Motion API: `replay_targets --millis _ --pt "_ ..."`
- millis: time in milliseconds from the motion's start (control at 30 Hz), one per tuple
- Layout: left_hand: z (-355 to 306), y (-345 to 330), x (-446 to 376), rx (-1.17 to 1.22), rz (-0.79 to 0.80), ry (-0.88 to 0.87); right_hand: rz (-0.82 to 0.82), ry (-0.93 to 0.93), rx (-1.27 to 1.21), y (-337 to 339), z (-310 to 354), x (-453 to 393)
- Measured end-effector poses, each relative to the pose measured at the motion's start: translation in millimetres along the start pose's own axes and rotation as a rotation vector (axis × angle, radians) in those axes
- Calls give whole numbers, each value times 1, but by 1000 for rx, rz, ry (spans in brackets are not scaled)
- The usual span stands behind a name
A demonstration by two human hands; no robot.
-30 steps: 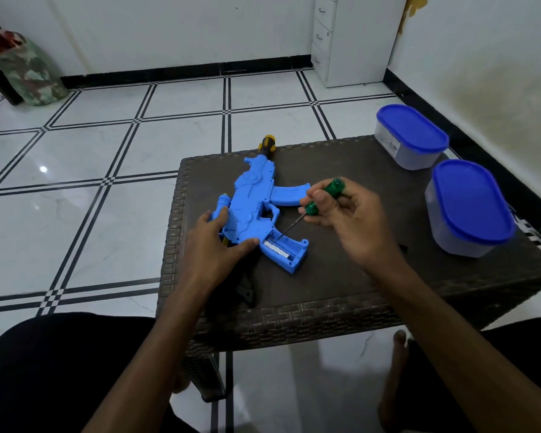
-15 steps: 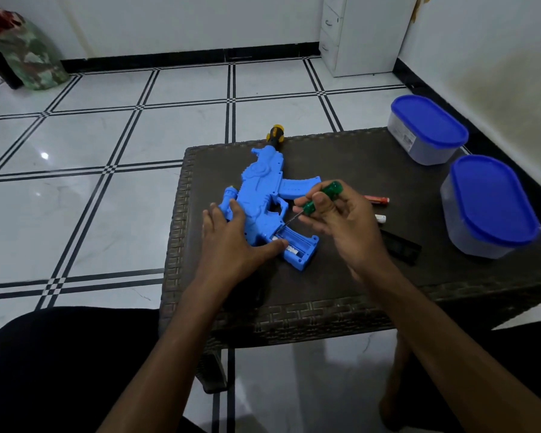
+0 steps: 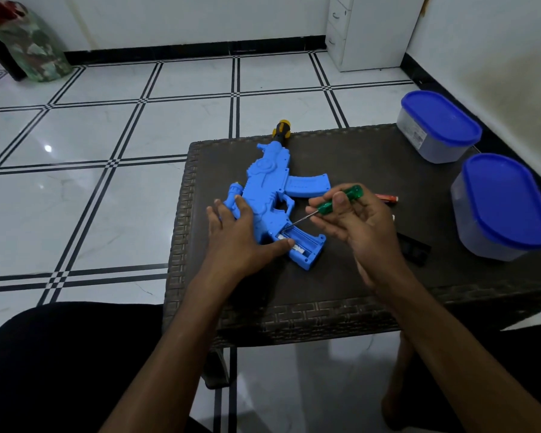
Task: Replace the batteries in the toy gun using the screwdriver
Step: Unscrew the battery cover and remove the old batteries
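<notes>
Toy gun (image 3: pixel 267 195) lies flat on desk (image 3: pixel 356 170), near left edge. Hollow blue plastic: judged light, stiff, a bit slippery, prone to skid under prying. Left hand (image 3: pixel 241 239) presses body flat, fingers straight, thumb beside open battery compartment (image 3: pixel 300 242) in grip. Right hand (image 3: pixel 353 220) pinches green screwdriver (image 3: pixel 338 201), tip down in compartment. Best hold: broad body, not thin trigger guard. Long axis runs near-left to far-right; yellow-black muzzle points away, grip toward person.
</notes>
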State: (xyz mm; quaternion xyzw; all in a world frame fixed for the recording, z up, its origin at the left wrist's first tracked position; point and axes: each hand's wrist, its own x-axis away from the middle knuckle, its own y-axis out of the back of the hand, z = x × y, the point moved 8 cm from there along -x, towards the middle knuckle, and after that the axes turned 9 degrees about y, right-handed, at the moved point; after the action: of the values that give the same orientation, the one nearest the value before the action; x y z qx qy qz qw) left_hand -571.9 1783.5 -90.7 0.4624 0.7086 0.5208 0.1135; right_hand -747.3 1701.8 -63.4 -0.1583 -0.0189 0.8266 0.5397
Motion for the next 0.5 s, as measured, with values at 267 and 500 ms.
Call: replay_targets --millis 267,500 --pt "0 -1 -1 27 8 1 86 23 41 -18 -7 2" --pt "0 -1 -1 38 6 9 183 76 271 -33 -6 -20"
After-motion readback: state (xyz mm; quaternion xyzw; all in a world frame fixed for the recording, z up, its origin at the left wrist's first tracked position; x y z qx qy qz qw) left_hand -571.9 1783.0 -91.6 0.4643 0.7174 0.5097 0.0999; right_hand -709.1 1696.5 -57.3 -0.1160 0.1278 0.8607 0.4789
